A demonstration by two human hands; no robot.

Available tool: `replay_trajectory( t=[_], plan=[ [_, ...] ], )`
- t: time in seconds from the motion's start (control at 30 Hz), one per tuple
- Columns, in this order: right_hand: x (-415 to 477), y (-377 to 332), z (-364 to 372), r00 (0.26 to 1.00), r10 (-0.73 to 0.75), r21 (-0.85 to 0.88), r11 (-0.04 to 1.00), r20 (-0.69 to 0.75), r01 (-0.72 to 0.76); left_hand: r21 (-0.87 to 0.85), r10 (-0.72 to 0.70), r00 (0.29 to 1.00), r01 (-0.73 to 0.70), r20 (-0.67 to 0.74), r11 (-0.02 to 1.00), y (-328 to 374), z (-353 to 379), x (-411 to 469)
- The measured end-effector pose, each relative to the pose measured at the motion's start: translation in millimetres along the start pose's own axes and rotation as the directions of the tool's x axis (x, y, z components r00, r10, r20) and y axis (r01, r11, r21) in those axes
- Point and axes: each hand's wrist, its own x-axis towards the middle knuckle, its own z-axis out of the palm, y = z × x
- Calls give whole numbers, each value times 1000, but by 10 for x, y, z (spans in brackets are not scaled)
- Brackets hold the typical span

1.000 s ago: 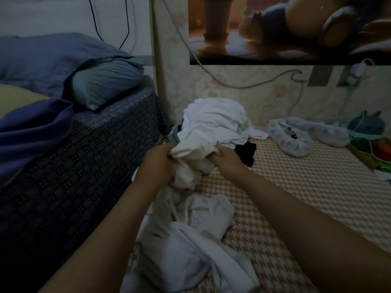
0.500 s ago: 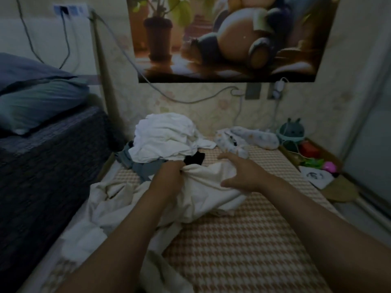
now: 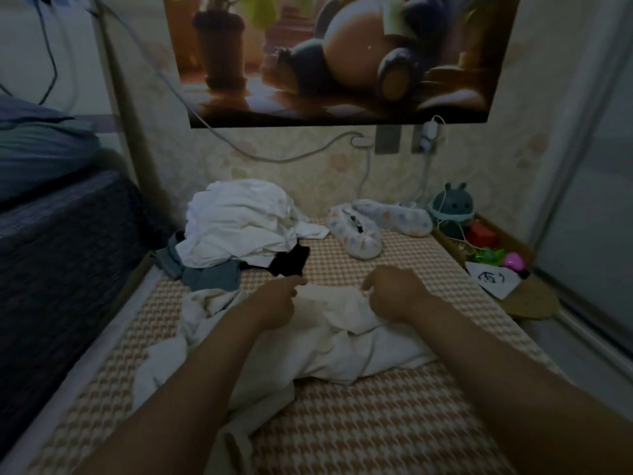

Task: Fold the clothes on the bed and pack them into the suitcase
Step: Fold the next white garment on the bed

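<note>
A crumpled white garment (image 3: 329, 341) lies across the checked bed cover (image 3: 376, 423) in front of me. My left hand (image 3: 274, 303) grips its far edge on the left with curled fingers. My right hand (image 3: 394, 293) grips the same far edge a little to the right. Behind them sits a pile of clothes (image 3: 239, 228): white pieces on top, a grey-blue one and a black one underneath. No suitcase is in view.
A patterned fabric item (image 3: 370, 228) lies at the back of the bed. Toys and a paper (image 3: 489, 279) crowd the right rim by a sliding door. A dark, higher bed (image 3: 61, 255) with pillows borders the left. Cables hang on the wall.
I have pulled the white garment off the pile and lowered it onto the bed cover. Both hands moved down and apart along its far edge. The view swung right.
</note>
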Motion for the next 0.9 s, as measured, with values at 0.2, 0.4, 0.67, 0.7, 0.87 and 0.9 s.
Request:
replay_trajectory(
  t=[0.2, 0.4, 0.67, 0.7, 0.87, 0.9],
  plan=[
    [286, -461, 153, 971, -154, 235, 966, 183, 109, 192, -138, 989, 127, 44, 973, -341, 42, 118],
    [386, -469, 191, 948, -77, -60, 993, 310, 100, 401, -257, 966, 230, 12, 886, -493, 175, 184],
    [465, -266, 235, 978, 84, -155, 986, 193, -54, 7, -225, 807, 272, -546, 962, -680, -40, 250],
    [497, -247, 250, 995, 77, -141, 988, 64, -67, -28, -222, 790, 251, -571, 967, -717, -64, 254],
    [772, -340, 199, 886, 294, 362, 919, -360, -158, -279, -296, 555, 118, -777, 953, -804, -224, 261],
    [809, -394, 191, 862, 326, 494, 864, -389, -104, -316, -286, 566, 47, -773, 948, -828, -259, 279]
  ],
)
